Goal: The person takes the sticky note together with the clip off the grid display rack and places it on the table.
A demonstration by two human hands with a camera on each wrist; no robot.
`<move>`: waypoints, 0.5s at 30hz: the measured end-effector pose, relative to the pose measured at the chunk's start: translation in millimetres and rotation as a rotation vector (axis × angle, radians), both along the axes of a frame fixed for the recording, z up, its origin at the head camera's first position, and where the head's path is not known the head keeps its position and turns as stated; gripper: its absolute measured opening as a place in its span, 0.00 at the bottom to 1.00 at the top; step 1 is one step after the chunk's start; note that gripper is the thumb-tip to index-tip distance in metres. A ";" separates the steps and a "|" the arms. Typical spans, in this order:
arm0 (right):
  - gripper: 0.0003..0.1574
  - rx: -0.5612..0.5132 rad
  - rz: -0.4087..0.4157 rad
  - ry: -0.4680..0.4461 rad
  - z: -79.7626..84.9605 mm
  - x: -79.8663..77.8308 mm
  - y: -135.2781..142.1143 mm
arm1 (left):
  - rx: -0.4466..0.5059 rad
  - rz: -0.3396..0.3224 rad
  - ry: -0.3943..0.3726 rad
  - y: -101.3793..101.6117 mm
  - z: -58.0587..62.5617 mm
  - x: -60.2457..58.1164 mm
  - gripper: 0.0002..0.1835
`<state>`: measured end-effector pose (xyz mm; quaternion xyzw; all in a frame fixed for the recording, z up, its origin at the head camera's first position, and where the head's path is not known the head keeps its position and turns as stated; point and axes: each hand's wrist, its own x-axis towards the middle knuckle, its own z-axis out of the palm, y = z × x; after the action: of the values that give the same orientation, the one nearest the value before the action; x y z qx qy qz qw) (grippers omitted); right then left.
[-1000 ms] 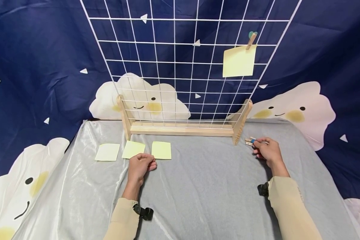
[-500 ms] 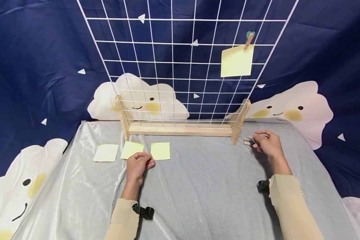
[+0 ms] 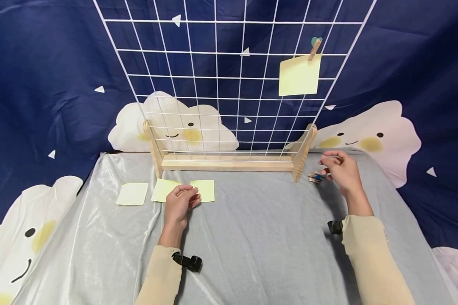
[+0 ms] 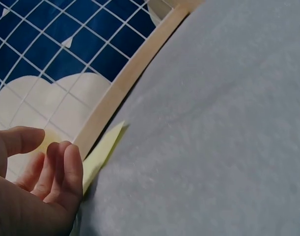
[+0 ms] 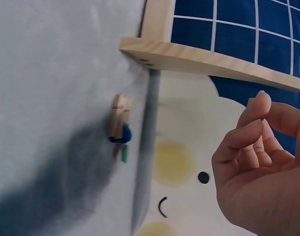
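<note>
My left hand (image 3: 180, 206) hovers at the inner edges of two yellow sticky notes, partly covering the middle note (image 3: 163, 189) and the right note (image 3: 207, 190). Its fingers are loosely bent, with thumb and index finger apart and nothing between them in the left wrist view. On the right, my right hand (image 3: 342, 173) is raised just beyond a small group of wooden clothespins (image 5: 121, 118) on the cloth. One has a blue ornament, and a green one shows beside it. The right fingers are loosely curled, with nothing visible in them.
A white wire grid (image 3: 229, 78) rises from a wooden stand (image 3: 229, 164) at the back. High on its right, a heart-topped clothespin (image 3: 315, 48) holds a yellow note (image 3: 299, 76). Another pale yellow note (image 3: 132, 194) lies left on the grey cloth (image 3: 252, 237).
My right hand has let go of the clothespins and lifted up and away from them; they stay on the cloth. The left hand has shifted slightly right and up over the notes.
</note>
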<state>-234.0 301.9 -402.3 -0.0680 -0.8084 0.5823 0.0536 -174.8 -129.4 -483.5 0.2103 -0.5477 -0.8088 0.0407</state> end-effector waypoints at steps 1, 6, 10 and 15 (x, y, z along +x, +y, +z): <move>0.04 0.000 0.000 0.012 3.4 0.3 -1.4 | 0.002 -0.001 0.005 0.7 1.3 -0.3 0.09; 0.03 -0.015 0.003 0.072 21.0 0.1 -6.9 | -0.006 -0.015 0.040 4.1 10.0 -3.5 0.09; 0.04 -0.090 0.014 0.133 31.7 -4.2 -9.9 | 0.014 -0.031 0.061 6.9 16.5 -7.0 0.09; 0.06 -0.162 0.009 0.181 39.7 -7.5 -12.3 | 0.081 -0.046 0.083 11.2 23.7 -10.7 0.11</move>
<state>-241.5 289.6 -362.6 -0.0157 -0.7508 0.6497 0.1179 -185.4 -118.2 -459.8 0.1655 -0.5171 -0.8390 0.0361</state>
